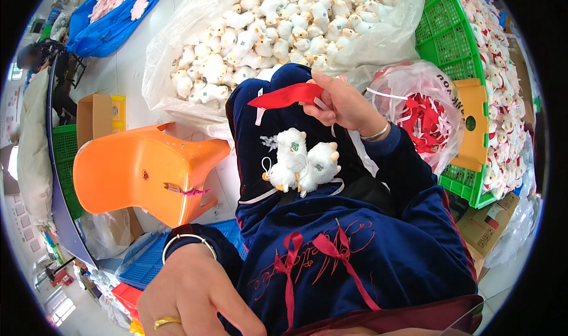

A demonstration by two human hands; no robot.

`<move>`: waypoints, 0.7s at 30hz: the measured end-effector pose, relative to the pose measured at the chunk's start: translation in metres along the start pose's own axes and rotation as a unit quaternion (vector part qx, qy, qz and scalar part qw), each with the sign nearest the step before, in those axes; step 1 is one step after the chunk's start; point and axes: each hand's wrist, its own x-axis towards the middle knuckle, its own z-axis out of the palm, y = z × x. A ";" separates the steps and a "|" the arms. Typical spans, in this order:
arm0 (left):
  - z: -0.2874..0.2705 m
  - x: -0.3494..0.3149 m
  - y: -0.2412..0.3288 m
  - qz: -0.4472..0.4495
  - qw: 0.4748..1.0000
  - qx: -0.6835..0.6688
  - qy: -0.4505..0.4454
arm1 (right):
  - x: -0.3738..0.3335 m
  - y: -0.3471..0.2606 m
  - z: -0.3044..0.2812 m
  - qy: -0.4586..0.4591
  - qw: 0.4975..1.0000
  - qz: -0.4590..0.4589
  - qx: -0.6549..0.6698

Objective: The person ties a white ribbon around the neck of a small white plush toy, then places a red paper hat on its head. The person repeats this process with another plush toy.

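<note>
- Far plastic bag (157, 63) holds plush toys (284, 31)
- Lap (249, 140) keeps two white plush animals (290, 155) reachable, presumably
- Right hand (343, 102) pinches red fabric strip (284, 96)
- Left hand (192, 291), near: grip untellable

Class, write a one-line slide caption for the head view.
The right hand holds a red fabric strip while two white plush toys rest on the lap beside an orange chair.

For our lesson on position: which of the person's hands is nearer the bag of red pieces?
Right. The right hand is left of the bag of red pieces; the left hand is farther off, lower left.
</note>
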 end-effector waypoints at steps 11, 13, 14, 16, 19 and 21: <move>-0.040 -0.095 -0.106 -0.443 0.767 0.148 0.440 | -0.007 -0.003 0.029 -0.024 0.989 -0.123 -0.076; -0.046 -0.092 -0.113 -0.358 0.781 0.085 0.505 | -0.010 -0.001 0.045 -0.027 0.986 -0.123 -0.108; -0.048 -0.089 -0.113 -0.295 0.797 0.076 0.521 | -0.010 -0.004 0.051 -0.029 0.983 -0.128 -0.128; -0.049 -0.085 -0.106 -0.245 0.769 0.149 0.572 | -0.015 -0.009 0.051 -0.010 0.953 -0.162 -0.257; -0.053 -0.084 -0.094 -0.192 0.767 0.155 0.592 | -0.045 -0.033 0.072 0.075 0.808 -0.405 -0.421; -0.059 -0.093 -0.084 -0.187 0.776 0.138 0.586 | -0.094 -0.065 0.081 0.050 0.727 -0.512 -0.455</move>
